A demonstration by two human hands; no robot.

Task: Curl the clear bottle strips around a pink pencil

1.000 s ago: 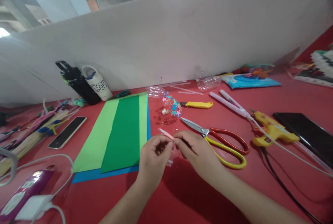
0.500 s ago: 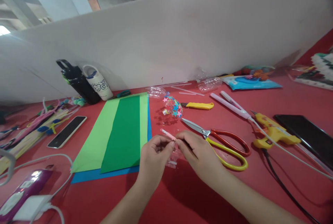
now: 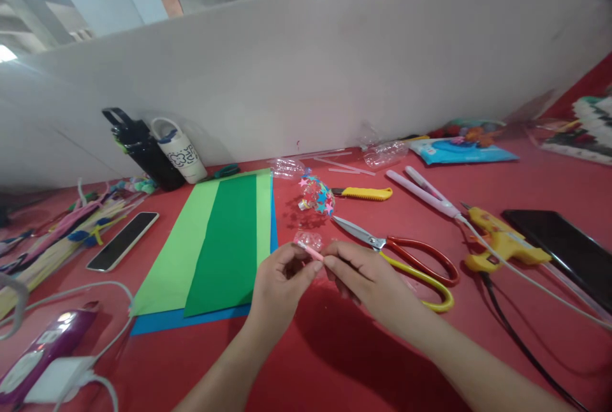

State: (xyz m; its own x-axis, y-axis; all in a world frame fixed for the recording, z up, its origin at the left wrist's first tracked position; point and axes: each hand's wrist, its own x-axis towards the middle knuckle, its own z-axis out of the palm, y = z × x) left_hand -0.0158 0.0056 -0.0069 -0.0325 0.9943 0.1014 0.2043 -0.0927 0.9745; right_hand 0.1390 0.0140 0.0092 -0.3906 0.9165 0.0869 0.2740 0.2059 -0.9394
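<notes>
Both hands meet just above the red table (image 3: 335, 361), in front of the green paper. My left hand (image 3: 280, 287) has its fingers curled and pinches near the end of a thin pink stick (image 3: 310, 250). My right hand (image 3: 368, 278) pinches the same pink stick from the right. A small clear plastic piece (image 3: 308, 238) shows just behind the fingertips; whether a hand holds it is unclear. Red and yellow scissors (image 3: 406, 259) lie right of my right hand. A clear ball covered in coloured stars (image 3: 318, 196) sits farther back.
Green paper sheets on blue (image 3: 220, 240) lie to the left. A phone (image 3: 123, 241), pipe cleaners (image 3: 62, 227) and a purple charger (image 3: 38, 351) are at far left. A yellow cutter (image 3: 366, 193), yellow glue gun (image 3: 502, 240), black tablet (image 3: 564, 249) and white partition (image 3: 335, 67) surround.
Both hands rose slightly and shifted a little back. The clear plastic piece that was under the fingers now shows behind the fingertips. The pink stick stays pinched.
</notes>
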